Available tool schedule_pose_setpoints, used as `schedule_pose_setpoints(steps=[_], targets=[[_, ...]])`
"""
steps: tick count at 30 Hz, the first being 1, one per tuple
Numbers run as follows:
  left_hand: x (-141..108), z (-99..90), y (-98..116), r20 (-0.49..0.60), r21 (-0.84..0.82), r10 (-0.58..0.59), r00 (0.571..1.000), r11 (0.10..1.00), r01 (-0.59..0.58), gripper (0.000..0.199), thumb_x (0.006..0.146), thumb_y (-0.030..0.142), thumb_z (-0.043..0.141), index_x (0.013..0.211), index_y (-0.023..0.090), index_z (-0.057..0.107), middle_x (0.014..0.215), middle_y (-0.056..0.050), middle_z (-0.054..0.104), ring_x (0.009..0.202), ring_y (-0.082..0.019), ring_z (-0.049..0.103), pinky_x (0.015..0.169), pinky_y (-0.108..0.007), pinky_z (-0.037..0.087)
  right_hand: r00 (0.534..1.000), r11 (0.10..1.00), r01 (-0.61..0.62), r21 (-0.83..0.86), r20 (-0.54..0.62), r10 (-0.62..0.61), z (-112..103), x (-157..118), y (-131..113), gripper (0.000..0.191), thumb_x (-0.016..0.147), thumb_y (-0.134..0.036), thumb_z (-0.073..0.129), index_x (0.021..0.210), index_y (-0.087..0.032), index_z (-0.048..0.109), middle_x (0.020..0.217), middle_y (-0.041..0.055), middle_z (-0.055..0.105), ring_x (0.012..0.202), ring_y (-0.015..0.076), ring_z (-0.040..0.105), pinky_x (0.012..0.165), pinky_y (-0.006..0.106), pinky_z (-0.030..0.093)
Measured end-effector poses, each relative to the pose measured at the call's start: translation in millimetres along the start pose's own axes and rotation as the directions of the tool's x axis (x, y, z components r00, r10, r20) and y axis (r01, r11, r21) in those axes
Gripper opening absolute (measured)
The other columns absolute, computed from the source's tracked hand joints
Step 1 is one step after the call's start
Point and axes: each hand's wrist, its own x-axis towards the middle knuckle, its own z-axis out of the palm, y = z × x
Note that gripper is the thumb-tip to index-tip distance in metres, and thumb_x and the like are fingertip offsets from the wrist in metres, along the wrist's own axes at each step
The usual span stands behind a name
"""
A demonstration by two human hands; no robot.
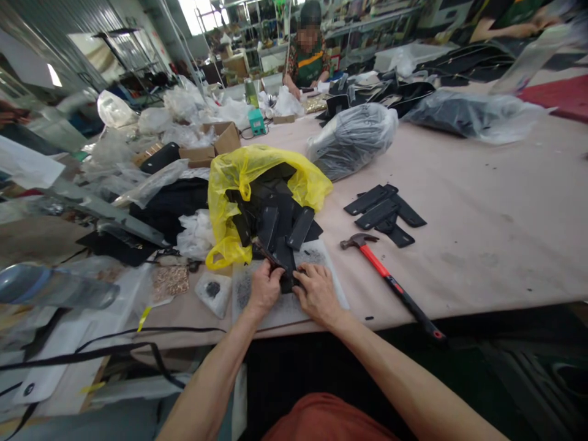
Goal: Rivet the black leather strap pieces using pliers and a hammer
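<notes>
While the left hand [264, 289] pinches a black piece [288, 284] between thumb and fingers, the right hand [316, 293] sets its fingertips against the other side; whether they clasp it I cannot tell. From the left hand's grip juts 1 narrow dark strip [267, 253], its nature unclear. Both hands are over a pale, dark-speckled board [337, 294] at the near edge of the worktop [482, 226]. By the board's far edge, 1 yellow bag [257, 160] gapes toward the hands, flat black parts [301, 228] spilling from its mouth. Just off the board's left edge sits 1 white block [214, 296] with a dark patch. Right of the board, 1 hammer [383, 275] lies slantwise, its red-and-black handle reaching the near edge; beyond its head is a loose pile [383, 208] of similar parts. Farther back rests 1 clear bag [353, 138] with dark contents, and 1 person [309, 64] is across the worktop.
</notes>
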Motion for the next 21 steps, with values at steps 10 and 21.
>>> schedule_pose_setpoints(steps=[10, 21], targets=[[-12, -14.3, -16, -0.038, 0.005, 0.032, 0.999, 0.999, -0.032, 0.019, 0.086, 0.024, 0.053, 0.094, 0.018, 0.069, 0.094, -0.006, 0.074, 0.091, -0.021, 0.069, 0.086, -0.035, 0.056, 1.000, 0.999, 0.012, 0.042, 0.025, -0.013, -4, 1, 1, 0.030, 0.084, -0.023, 0.065, 0.114, -0.023, 0.064, 0.124, 0.0087, 0.058, 0.114, 0.0293, 0.047, 0.098, 0.046, 0.033], [-13, -8.8, -21, -0.027, 0.073, 0.097, 0.995, 0.993, -0.095, 0.021, 0.086, 0.020, 0.050, 0.098, 0.018, 0.068, 0.098, -0.007, 0.074, 0.094, -0.023, 0.069, 0.088, -0.036, 0.055, 0.995, 0.997, -0.076, 0.025, 0.069, 0.074, 0, 12, -11, 0.013, 0.075, -0.015, 0.065, 0.086, -0.022, 0.067, 0.111, 0.0060, 0.058, 0.109, 0.0278, 0.046, 0.093, 0.045, 0.031]])
